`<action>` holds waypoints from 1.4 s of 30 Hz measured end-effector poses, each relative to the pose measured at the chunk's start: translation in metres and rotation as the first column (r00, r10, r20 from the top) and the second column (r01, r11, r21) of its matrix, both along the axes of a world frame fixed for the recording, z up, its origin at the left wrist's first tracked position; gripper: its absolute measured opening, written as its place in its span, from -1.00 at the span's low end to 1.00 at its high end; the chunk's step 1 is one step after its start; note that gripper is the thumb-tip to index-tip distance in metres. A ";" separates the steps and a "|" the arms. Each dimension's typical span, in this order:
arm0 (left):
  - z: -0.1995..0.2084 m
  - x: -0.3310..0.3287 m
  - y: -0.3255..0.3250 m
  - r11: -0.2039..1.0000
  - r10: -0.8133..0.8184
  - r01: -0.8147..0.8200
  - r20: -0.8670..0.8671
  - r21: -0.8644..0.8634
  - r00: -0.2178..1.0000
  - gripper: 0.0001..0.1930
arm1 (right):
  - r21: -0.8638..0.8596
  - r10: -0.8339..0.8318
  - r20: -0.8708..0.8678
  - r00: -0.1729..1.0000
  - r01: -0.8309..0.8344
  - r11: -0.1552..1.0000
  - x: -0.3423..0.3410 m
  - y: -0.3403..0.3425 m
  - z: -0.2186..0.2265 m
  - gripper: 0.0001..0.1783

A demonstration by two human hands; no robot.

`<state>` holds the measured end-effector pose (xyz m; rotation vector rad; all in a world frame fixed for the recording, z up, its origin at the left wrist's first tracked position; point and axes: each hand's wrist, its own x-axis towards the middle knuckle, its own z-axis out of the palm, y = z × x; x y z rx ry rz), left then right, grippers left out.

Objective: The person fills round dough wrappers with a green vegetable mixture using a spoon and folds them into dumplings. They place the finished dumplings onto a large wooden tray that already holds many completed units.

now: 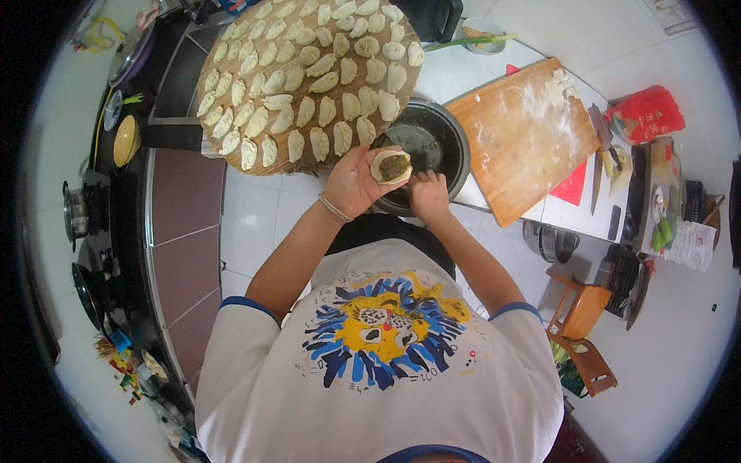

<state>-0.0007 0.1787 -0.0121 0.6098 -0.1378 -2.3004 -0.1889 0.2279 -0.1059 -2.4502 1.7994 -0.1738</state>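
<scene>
On the fingers of my left hand (353, 184) rests a round dumpling wrapper (381, 159) with a lump of dark green filling (395, 167) in its middle. The wrapper lies unfolded and faces up. My right hand (429, 194) is just right of it, at the near side of a dark metal pot (461, 147). Its fingers are curled closed, and whatever they may hold is hidden. Bits of greenish filling cling to the pot's inner wall. Beyond my left hand, a large round wooden board (297, 171) carries rows of folded dumplings (324, 112).
A floury wooden cutting board (509, 139) lies on the white table at right. Past it are a knife (597, 181) and a red bag (647, 114). A bowl (485, 46) with a green onion (455, 43) stands at the back. A dark counter with a yellow bowl (126, 141) runs along the left.
</scene>
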 end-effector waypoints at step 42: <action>0.041 -0.061 -0.012 0.836 -0.237 0.412 0.439 -0.362 0.867 -0.53 | 0.104 -0.047 0.837 0.545 -0.074 0.992 -0.051 -0.025 0.166 -0.85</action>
